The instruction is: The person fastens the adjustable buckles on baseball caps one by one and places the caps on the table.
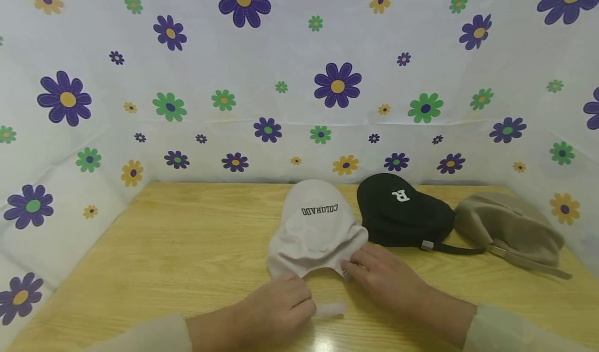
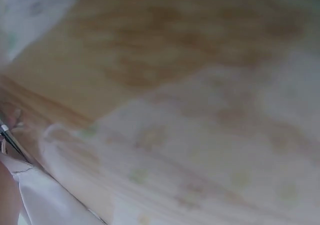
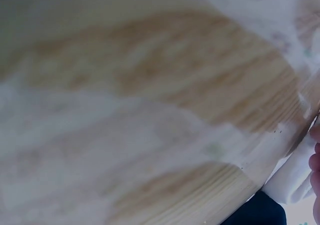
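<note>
A pale baseball cap lettered "COLORADO" lies on the table, its lettering upside down in the head view and its open back edge toward me. My left hand has its fingers curled at the left end of that edge; a pale strap sticks out from it to the right. At the right end of the edge, my right hand pinches the fabric. A small part of the cap shows low in the left wrist view, and white fabric appears beside the fingertips in the right wrist view.
Right of the pale cap sits a black cap with a white "R", its strap trailing right. Beyond it lies a tan cap with a loose strap. A flowered cloth hangs around the wooden table.
</note>
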`<state>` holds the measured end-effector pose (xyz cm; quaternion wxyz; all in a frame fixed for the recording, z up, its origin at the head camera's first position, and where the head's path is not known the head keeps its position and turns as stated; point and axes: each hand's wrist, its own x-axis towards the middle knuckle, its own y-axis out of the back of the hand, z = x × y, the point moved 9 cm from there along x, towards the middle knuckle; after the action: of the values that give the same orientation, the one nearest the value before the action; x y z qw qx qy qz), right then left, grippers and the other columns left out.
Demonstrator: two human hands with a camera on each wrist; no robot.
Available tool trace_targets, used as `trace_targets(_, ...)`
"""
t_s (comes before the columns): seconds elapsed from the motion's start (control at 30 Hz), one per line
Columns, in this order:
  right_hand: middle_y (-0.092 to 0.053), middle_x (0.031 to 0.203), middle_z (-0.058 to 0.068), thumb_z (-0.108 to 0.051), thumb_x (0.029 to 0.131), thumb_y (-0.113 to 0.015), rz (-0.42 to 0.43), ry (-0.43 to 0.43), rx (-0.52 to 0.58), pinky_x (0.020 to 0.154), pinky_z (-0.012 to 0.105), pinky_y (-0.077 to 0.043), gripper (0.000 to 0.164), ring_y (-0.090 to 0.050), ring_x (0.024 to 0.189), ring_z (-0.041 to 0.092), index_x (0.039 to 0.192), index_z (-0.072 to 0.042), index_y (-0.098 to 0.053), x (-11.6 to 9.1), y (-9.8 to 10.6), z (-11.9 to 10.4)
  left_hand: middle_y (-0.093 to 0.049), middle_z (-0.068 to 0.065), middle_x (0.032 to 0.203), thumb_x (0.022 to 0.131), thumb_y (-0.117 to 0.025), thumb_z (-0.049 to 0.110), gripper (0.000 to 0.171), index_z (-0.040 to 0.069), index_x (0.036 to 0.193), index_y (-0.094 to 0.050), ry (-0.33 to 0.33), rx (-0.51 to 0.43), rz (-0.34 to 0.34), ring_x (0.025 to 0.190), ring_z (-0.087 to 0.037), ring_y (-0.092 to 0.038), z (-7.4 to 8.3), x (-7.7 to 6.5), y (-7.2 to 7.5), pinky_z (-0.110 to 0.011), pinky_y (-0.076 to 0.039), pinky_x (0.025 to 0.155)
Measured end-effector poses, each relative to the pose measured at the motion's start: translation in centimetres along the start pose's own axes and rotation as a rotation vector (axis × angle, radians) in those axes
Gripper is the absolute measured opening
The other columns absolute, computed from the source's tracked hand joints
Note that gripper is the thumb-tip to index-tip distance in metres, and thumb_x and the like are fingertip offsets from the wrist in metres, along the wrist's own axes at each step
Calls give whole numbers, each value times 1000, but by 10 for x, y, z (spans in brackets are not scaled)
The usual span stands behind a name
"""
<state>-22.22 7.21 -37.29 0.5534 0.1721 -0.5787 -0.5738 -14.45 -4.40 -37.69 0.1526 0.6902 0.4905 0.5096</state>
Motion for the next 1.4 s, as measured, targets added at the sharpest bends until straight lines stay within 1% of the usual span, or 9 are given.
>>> trace_targets(0.1,-66,105,0,-7,81,-79,21,-8,13,93,33,-53,32,-63,104,17,112,-12,-73,1,3,2,-52,5,75,96,-40,6,25,13,78,-56,32,49,36,68,-10,-51,-5,3,4,-23,-43,67)
trace_targets(0.3,-67,104,-2,-9,81,-79,54,-2,19,92,32,-53,31,-63,103,15,111,-15,-73,3,8,4,-57,3,79,97,-44,10,22,11,82,-60,77,47,48,71,-12,-55,-13,2,4,-25,-45,69)
trace_targets(0.47,-66,100,-4,-8,81,-79,60,17,27,91,29,-53,32,-61,99,13,111,-16,-73,5,8,4,-54,5,78,97,-59,23,19,14,81,-59,41,13,42,69,-8,-52,-14,-1,1,-21,-44,68)
trace_targets(0.6,-66,99,-3,-8,82,-77,81,49,30,89,27,-52,29,-59,96,12,110,-15,-74,6,8,2,-54,9,78,90,-70,38,23,17,84,-62,-1,-26,11,71,-5,-51,-11,-2,-4,-19,-43,69)
trace_targets(0.83,-63,99,-6,-10,85,-74,56,76,61,83,23,-50,26,-55,92,8,110,-17,-73,6,3,-2,-62,8,87,92,-62,19,7,16,96,-67,-41,-60,-42,76,-5,-57,-8,0,-9,-18,-43,71)
trace_targets(1.0,-61,97,-7,-10,83,-75,76,111,96,80,22,-48,25,-54,89,8,108,-17,-73,-1,6,-9,-61,7,85,95,-52,13,15,15,91,-66,-63,-11,25,72,-6,-54,-3,5,-5,-19,-42,68)
trace_targets(1.2,-58,92,-8,-17,82,-77,174,139,127,76,21,-46,21,-52,85,7,103,-17,-73,-7,10,-23,-59,8,78,95,-50,15,21,16,79,-63,7,46,104,67,-6,-52,-1,1,4,-20,-42,66)
trace_targets(1.3,-58,93,-8,-22,84,-77,144,130,127,76,22,-45,21,-52,86,7,104,-18,-72,-5,7,-24,-60,7,76,93,-53,15,20,15,77,-64,46,42,141,69,-7,-55,-5,0,10,-21,-45,68)
trace_targets(1.4,-57,95,-9,-24,86,-75,91,81,110,78,23,-45,22,-51,88,7,107,-19,-71,0,4,-12,-62,5,78,92,-56,14,17,13,78,-65,99,44,159,72,-9,-59,-17,4,13,-24,-49,72)
